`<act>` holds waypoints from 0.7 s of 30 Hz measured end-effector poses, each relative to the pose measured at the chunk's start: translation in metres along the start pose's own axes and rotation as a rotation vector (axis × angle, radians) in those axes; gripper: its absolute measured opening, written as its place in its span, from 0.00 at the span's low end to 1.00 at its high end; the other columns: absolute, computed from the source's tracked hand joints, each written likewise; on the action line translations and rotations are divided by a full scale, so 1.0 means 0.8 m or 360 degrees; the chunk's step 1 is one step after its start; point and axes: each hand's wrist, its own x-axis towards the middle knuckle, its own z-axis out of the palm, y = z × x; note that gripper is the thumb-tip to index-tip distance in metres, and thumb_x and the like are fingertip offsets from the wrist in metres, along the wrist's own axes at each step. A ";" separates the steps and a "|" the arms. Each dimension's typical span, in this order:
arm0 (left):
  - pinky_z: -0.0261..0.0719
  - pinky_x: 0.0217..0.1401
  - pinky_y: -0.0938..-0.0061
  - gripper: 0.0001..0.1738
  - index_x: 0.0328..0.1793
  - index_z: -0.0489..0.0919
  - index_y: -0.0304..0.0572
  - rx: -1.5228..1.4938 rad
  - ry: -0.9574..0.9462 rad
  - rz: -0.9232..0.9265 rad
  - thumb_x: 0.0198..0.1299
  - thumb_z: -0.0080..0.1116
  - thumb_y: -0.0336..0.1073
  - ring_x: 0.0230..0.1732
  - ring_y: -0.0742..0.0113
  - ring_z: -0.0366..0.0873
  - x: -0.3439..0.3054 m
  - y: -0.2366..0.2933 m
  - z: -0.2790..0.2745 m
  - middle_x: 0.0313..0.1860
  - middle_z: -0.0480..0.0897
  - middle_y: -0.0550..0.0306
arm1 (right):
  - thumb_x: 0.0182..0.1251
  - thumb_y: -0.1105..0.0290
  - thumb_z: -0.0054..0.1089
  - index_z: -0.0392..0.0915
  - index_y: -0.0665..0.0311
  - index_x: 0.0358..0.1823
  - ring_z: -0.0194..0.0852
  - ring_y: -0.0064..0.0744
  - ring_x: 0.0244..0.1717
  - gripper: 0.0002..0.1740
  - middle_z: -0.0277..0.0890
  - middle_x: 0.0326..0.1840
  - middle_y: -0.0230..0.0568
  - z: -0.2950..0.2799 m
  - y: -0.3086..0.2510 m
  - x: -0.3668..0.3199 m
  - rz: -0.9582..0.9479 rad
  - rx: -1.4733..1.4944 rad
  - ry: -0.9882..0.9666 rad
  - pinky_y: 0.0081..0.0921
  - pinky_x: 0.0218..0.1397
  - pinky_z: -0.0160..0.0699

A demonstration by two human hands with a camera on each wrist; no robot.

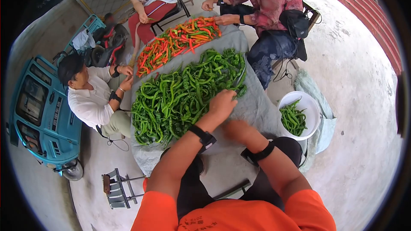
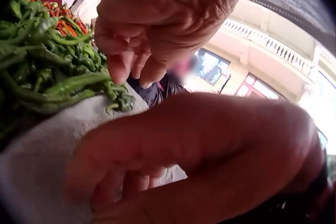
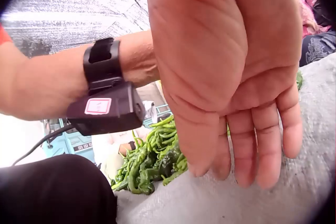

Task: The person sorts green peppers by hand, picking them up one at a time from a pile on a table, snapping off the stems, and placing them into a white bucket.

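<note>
Green chili peppers (image 1: pixel 180 96) lie heaped on grey sheet (image 1: pixel 262 117). Left hand (image 1: pixel 221 106) above sheet, fingers loosely curled, seemingly empty; right hand (image 1: pixel 239 131) over sheet's near edge, fingers straight, empty. Probably mid-sorting; next move calls for pinching one pepper.

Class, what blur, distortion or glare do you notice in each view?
Head: the right hand is blurred, the scene bowed, corners black; left wrist: that hand is soft too, the building washed out; right wrist: the overhead covering glares white.
</note>
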 end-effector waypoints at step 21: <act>0.77 0.36 0.72 0.23 0.53 0.75 0.40 -0.0580 0.0340 -0.0043 0.48 0.63 0.31 0.29 0.67 0.77 0.021 0.013 0.002 0.42 0.81 0.52 | 0.56 0.62 0.56 0.78 0.60 0.49 0.79 0.50 0.49 0.19 0.81 0.45 0.47 0.001 0.030 -0.028 -0.0214 0.0086 0.0291 0.44 0.50 0.76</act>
